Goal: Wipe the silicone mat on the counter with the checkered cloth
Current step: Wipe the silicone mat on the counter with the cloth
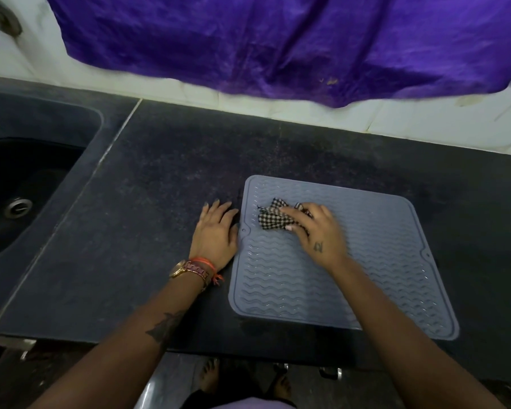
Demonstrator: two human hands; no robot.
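A grey-blue silicone mat (pixel 366 278) with wavy ridges lies flat on the dark counter (pixel 148 202), right of centre. A bunched black-and-white checkered cloth (pixel 273 220) sits on the mat's upper left part. My right hand (pixel 316 231) lies over the cloth's right side, its fingers curled onto it and pressing it against the mat. My left hand (pixel 216 234) rests flat on the counter with fingers straight, touching the mat's left edge.
A dark sink (pixel 27 172) with a metal drain (pixel 18 206) is sunk into the counter at the left. A purple cloth (pixel 278 39) hangs over the white tiled wall behind. The counter's front edge runs just below the mat.
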